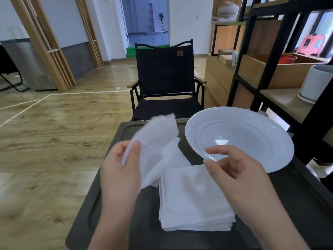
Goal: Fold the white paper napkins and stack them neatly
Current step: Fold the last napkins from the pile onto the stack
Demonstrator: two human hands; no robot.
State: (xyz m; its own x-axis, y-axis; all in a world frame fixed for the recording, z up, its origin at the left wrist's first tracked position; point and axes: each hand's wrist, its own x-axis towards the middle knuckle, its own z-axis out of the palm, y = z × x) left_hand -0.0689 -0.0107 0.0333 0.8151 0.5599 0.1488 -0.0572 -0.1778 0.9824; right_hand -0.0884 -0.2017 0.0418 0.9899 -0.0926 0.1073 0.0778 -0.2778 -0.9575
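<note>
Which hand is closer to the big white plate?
The right hand. Its fingertips overlap the near rim of the white plate in the picture. The left hand is off to the plate's left, holding up a napkin.

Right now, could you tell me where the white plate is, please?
In the head view, the white plate sits at the far right of the dark tray, just beyond the napkin stack and behind the right hand.

table [115, 222]: nearest, bearing everything below
napkin stack [194, 201]: on the table, near middle
plate [239, 138]: behind the stack, to the right
loose napkin [158, 141]: left of the plate (raised, partly blurred)
chair [164, 82]: behind the table
</note>
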